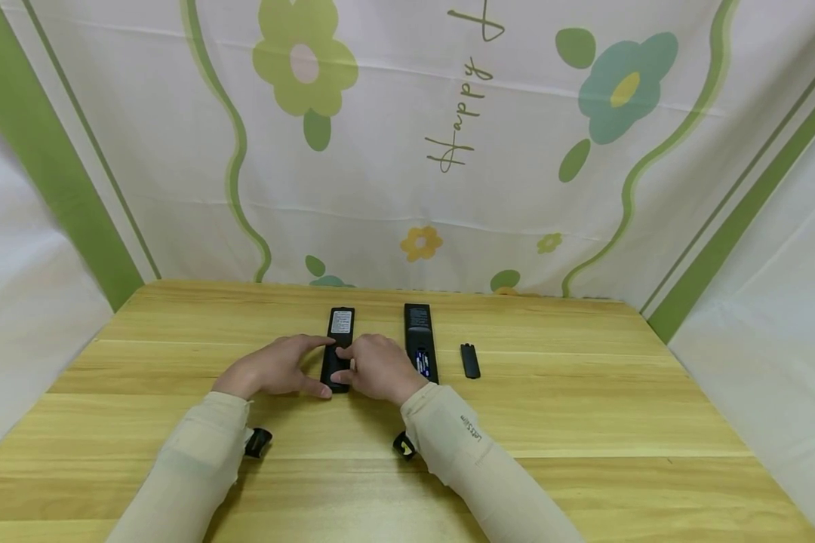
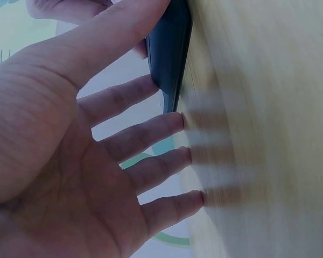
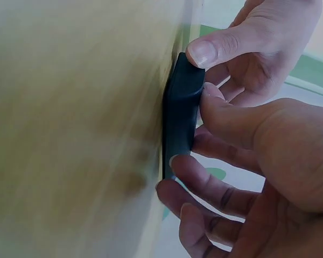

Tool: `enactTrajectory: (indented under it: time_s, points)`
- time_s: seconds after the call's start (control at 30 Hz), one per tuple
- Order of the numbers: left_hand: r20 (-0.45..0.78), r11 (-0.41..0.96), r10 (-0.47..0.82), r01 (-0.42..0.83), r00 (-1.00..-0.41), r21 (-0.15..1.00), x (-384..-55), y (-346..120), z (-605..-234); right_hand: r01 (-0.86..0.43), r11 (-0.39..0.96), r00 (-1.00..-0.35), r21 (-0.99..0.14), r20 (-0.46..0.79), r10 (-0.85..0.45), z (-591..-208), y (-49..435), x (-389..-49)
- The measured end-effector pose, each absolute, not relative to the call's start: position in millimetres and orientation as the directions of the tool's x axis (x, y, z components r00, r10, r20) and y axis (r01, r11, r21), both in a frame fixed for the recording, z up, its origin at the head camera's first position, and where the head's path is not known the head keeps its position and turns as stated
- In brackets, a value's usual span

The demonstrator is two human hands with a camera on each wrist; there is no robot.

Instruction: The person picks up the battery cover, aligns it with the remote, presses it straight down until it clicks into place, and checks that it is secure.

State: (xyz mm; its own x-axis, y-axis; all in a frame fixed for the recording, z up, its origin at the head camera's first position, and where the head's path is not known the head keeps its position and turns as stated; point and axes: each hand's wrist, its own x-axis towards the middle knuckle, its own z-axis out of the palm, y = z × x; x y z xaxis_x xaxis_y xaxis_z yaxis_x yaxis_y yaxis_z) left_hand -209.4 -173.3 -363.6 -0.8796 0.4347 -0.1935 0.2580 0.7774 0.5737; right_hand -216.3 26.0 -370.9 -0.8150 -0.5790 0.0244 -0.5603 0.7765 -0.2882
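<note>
A black remote control [image 1: 340,326] lies back side up on the table, a white label at its far end. My left hand [image 1: 278,368] holds it from the left, thumb at the near end and index finger farther up; the other fingers spread, their tips at the tabletop in the left wrist view. From the right, my right hand [image 1: 380,366] grips the same remote control, its thumb on the back surface in the right wrist view. Right of that hand lies a second black remote control [image 1: 419,326], its compartment uncovered and showing blue-and-white batteries [image 1: 422,362].
A loose black battery cover [image 1: 471,362] lies right of the second remote control. The wooden table [image 1: 584,415] ends at a white cloth backdrop [image 1: 380,181] with printed flowers. Black devices [image 1: 258,443] sit at both wrists, on beige sleeves.
</note>
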Motion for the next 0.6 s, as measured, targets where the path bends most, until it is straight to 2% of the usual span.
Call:
enactTrajectory:
  time_s: [0.1,0.2,0.4,0.6]
  points:
    - [-0.193,0.777,0.435,0.259,-0.879,0.573,-209.7,-173.3,-363.4,-0.575,0.791,-0.813,-0.208,0.034,-0.582,-369.7,26.0,-214.6]
    - [-0.196,0.777,0.435,0.256,-0.879,0.575,-209.6,-173.5,-363.5,-0.576,0.797,-0.815,-0.182,0.051,-0.577,-370.2,26.1,-213.1]
    - [-0.194,0.779,0.432,0.256,-0.881,0.573,-209.3,-173.6,-363.3,-0.540,0.801,-0.839,-0.258,0.082,-0.538,-372.1,27.0,-211.9]
    - [-0.200,0.774,0.436,0.253,-0.877,0.580,-208.8,-174.4,-363.0,-0.498,0.806,-0.860,-0.321,0.062,-0.506,-372.6,27.1,-212.4]
